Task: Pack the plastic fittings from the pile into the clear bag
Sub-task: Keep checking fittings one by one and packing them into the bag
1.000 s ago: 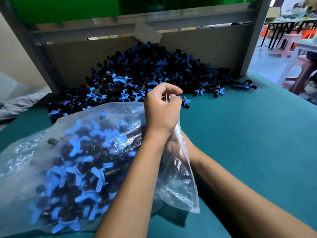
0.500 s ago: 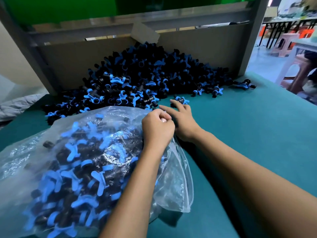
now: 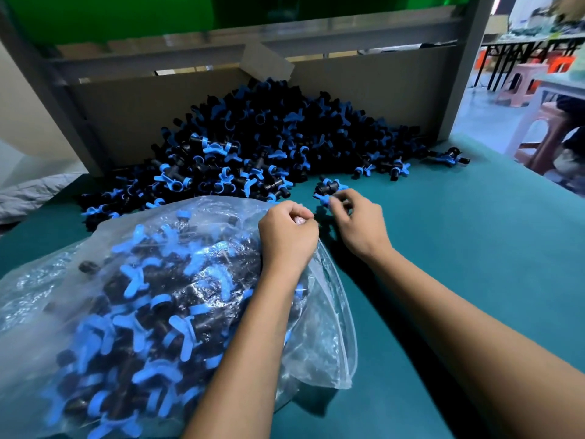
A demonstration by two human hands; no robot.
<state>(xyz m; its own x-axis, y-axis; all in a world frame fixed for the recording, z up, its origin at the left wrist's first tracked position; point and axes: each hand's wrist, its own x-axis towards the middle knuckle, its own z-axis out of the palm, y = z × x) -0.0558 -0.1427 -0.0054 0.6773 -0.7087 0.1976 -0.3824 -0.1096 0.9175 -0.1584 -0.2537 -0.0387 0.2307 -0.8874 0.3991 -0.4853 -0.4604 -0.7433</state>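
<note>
Teal felt-covered worktop (image 3: 474,248), grey cardboard backboard (image 3: 133,122) at 12 o'clock. Clear plastic bag (image 3: 95,248), packed with black-and-blue plastic fittings, at 8 o'clock. Pile of black-and-blue fittings (image 3: 253,147) at 12 o'clock. Left hand (image 3: 286,236), fingers curled, pinches bag's mouth. Right hand (image 3: 357,220), at 1 o'clock, fingers grip loose fitting (image 3: 329,186) beside pile.

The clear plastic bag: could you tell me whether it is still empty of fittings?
No, the clear plastic bag is bulging with black and blue plastic fittings while the left hand grips its mouth.
</note>
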